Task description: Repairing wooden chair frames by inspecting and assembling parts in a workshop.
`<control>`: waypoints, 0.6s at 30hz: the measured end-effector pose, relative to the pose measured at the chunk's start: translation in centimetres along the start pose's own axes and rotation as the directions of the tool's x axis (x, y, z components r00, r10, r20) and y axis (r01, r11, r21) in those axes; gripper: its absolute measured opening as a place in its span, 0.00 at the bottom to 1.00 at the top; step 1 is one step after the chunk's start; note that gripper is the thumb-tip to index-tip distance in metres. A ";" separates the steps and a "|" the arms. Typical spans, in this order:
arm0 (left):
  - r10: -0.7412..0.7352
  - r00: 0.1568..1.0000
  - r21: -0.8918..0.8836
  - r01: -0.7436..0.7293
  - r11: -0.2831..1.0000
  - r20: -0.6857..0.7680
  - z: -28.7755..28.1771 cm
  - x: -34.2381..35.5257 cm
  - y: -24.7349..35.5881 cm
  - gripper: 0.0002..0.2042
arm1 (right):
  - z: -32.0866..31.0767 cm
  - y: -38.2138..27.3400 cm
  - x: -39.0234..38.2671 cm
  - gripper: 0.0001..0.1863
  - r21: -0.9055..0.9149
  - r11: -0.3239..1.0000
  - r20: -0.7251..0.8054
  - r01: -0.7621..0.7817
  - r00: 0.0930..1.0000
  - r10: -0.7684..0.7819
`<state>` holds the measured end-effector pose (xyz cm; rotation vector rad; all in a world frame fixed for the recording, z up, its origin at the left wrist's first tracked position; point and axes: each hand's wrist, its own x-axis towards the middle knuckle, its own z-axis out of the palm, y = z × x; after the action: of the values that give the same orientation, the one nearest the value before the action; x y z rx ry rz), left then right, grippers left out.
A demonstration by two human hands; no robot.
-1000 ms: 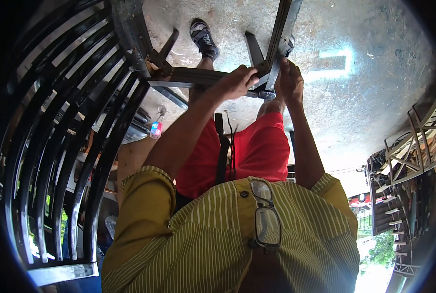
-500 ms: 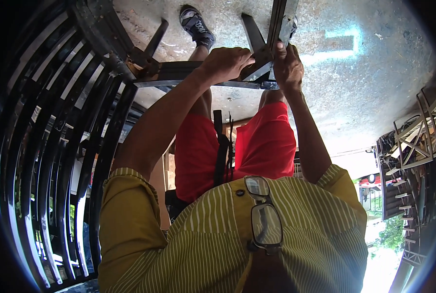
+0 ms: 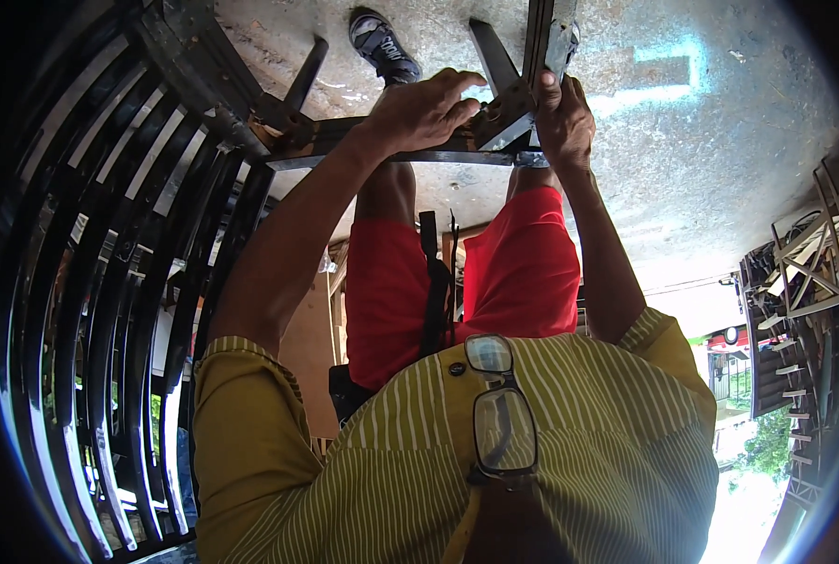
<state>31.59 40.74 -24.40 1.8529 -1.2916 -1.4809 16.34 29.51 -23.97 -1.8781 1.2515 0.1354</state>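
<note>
My left hand (image 3: 419, 113) hovers over a corner joint (image 3: 504, 117) of a black frame, thumb and forefinger spread apart near a small dark piece, perhaps a bolt, too small to make out. My right hand (image 3: 566, 124) is closed round the upright black bar (image 3: 538, 47) at that joint, thumb along its face. A black crossbar (image 3: 344, 136) runs left from the joint to another corner with drilled holes. Short black legs (image 3: 307, 73) stick out from the frame. Curved black slats (image 3: 91, 310) fill the left side.
Below the frame is a worn concrete floor (image 3: 645, 169) with a pale blue paint outline (image 3: 692, 70). My shoe (image 3: 384, 45) stands beyond the crossbar. Metal racks with stacked material (image 3: 814, 263) stand at the right. Glasses (image 3: 504, 428) hang from my striped shirt.
My left hand's fingers have parted from a pinch at the joint and lifted slightly away. The right hand keeps its grip on the bar. The view has shifted a little.
</note>
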 end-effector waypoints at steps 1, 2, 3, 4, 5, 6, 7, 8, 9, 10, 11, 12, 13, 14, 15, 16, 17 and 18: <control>0.073 0.997 0.032 -0.073 0.997 0.020 0.4 0.1 -0.1 0.09 | 0.1 0.0 0.0 0.22 -0.003 1.000 0.001 -0.004 1.000 0.004; 0.145 0.989 0.062 -0.147 0.987 0.041 0.8 0.2 -0.1 0.09 | 0.2 0.1 0.1 0.23 -0.002 1.000 0.018 -0.017 1.000 0.017; 0.103 0.992 0.064 -0.108 0.992 0.072 1.1 0.2 -0.3 0.10 | 0.3 0.2 0.1 0.24 -0.001 1.000 0.035 -0.030 0.999 0.030; 0.108 0.991 0.059 -0.112 0.992 0.073 1.0 0.4 0.2 0.10 | 0.3 0.4 0.0 0.24 -0.006 0.999 0.033 -0.033 0.999 0.033; 0.092 0.992 0.091 -0.099 0.991 0.085 0.9 0.5 0.7 0.10 | 0.5 0.6 -0.1 0.25 0.061 0.997 0.046 -0.056 0.998 0.053; 0.075 0.992 0.123 -0.087 0.989 0.097 0.8 0.7 1.1 0.10 | 0.7 0.9 -0.1 0.26 0.128 0.989 0.061 -0.080 0.995 0.073; 0.076 0.992 0.119 -0.088 0.989 0.098 0.7 0.9 1.2 0.10 | 1.1 1.0 -0.1 0.27 0.168 0.982 0.054 -0.085 0.996 0.077; 0.060 0.990 0.147 -0.079 0.986 0.128 0.6 1.1 1.4 0.09 | 1.4 1.2 -0.1 0.27 0.164 0.982 0.055 -0.088 0.995 0.080; 0.043 0.987 0.175 -0.071 0.982 0.157 0.6 1.1 1.4 0.08 | 1.7 1.4 -0.1 0.27 0.193 0.977 0.039 -0.086 0.996 0.080; 0.043 0.987 0.170 -0.070 0.983 0.158 0.9 1.1 1.2 0.08 | 1.8 1.5 -0.2 0.28 0.221 0.972 0.025 -0.083 0.997 0.079; 0.068 0.986 0.234 -0.103 0.967 0.155 1.3 1.0 0.8 0.07 | 1.9 1.5 -0.2 0.28 0.218 0.972 0.028 -0.086 0.996 0.081; 0.093 0.984 0.298 -0.136 0.945 0.153 1.7 0.9 0.5 0.07 | 2.0 1.5 -0.2 0.28 0.209 0.974 0.004 -0.088 0.996 0.089; 0.244 0.969 0.430 -0.241 0.870 0.051 2.1 0.6 0.4 0.09 | 2.1 1.5 -0.3 0.28 0.200 0.976 -0.021 -0.090 0.995 0.096; 0.243 0.969 0.426 -0.241 0.872 0.051 2.3 0.6 0.3 0.09 | 2.2 1.4 -0.4 0.28 0.197 0.976 -0.019 -0.093 0.995 0.099; 0.118 0.992 0.418 -0.125 0.900 0.044 2.5 0.5 0.1 0.11 | 2.3 1.4 -0.4 0.29 0.196 0.976 -0.022 -0.097 0.994 0.103; -0.009 0.999 0.412 -0.007 0.911 0.038 2.4 0.4 0.1 0.12 | 2.4 1.3 -0.5 0.29 0.197 0.975 -0.025 -0.099 0.994 0.106; -0.010 0.999 0.413 -0.006 0.911 0.038 2.0 0.3 -0.6 0.12 | 2.4 1.3 -0.4 0.29 0.197 0.975 -0.025 -0.099 0.994 0.106; -0.168 0.984 0.225 0.177 0.958 -0.061 1.3 0.2 -1.8 0.09 | 2.3 1.5 -0.2 0.29 0.168 0.978 -0.005 -0.124 0.992 0.127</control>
<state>31.09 41.70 -26.31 2.1829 -1.3605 -1.4194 15.82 31.07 -26.20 -1.6600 1.3500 0.0795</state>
